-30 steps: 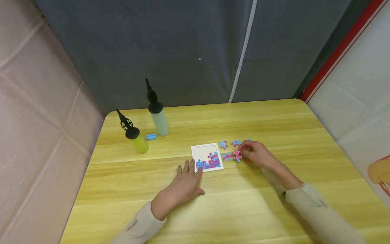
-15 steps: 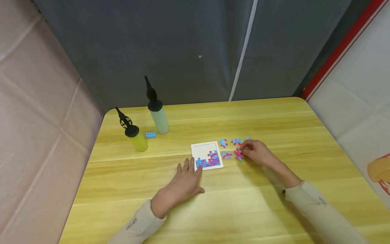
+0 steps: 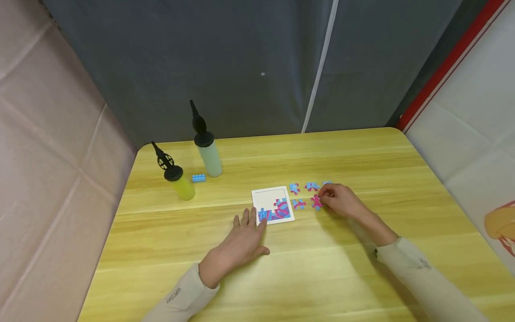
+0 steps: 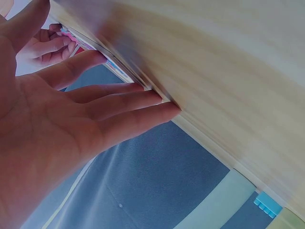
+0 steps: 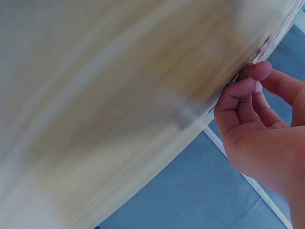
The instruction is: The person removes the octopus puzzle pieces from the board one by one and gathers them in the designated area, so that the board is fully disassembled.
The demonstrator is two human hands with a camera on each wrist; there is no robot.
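In the head view, a white puzzle tray (image 3: 264, 197) is partly filled along its bottom and right side with joined blue and pink puzzle pieces (image 3: 277, 214). My left hand (image 3: 241, 243) lies with straight, spread fingers at the tray's lower left corner, fingertips on its edge; the left wrist view shows the palm side of that hand (image 4: 71, 109). To the right of the tray, my right hand (image 3: 342, 201) pinches a mostly pink jigsaw piece (image 3: 316, 202) between thumb and fingers, close over the table. The right wrist view has the curled fingers (image 5: 233, 105) hiding most of that piece.
Loose blue and pink pieces lie beside the tray: one at the upper left (image 3: 294, 188), another below it (image 3: 299, 204), and more near the right fingers. Further left stand a yellow pump bottle (image 3: 185, 188), a pale green one (image 3: 211, 161) and a blue toy brick (image 3: 199, 178).
My right hand has shifted the pink jigsaw piece slightly to the right, away from the piece beside it, and turned it a little. The left hand stays at the tray's corner.
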